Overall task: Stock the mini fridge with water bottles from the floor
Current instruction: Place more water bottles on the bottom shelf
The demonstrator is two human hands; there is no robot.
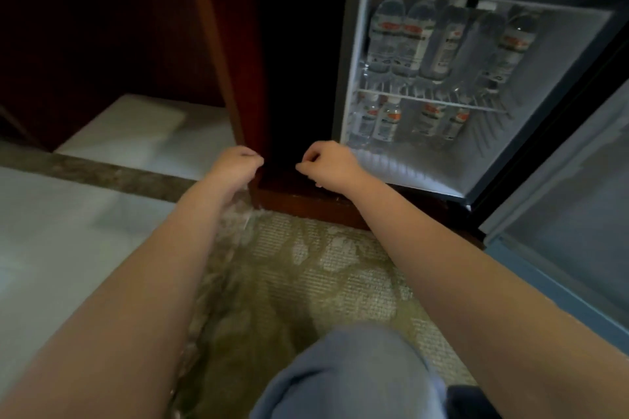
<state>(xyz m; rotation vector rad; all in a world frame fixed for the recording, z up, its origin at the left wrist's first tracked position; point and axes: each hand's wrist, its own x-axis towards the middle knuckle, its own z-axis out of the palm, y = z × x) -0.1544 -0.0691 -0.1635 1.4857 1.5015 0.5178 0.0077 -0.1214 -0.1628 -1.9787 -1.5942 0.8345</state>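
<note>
The mini fridge (350, 78) stands open at the upper right, lit inside. Several water bottles (413, 37) with red and white labels fill the space above its wire shelf (476, 105), and several more bottles (386, 121) stand below it. My left hand (238, 163) is curled in front of the wooden cabinet post, and crumpled clear plastic wrap (243, 214) hangs from under it down to the carpet. My right hand (328, 163) is curled just left of the fridge's lower front corner; nothing shows in its fingers. No bottle lies on the visible floor.
The fridge door (561, 221) swings out to the right. A dark wooden cabinet base (306, 201) runs under the fridge. Patterned carpet (323, 282) lies below my arms, white tile floor (68, 231) to the left, and my knee (350, 374) is at the bottom.
</note>
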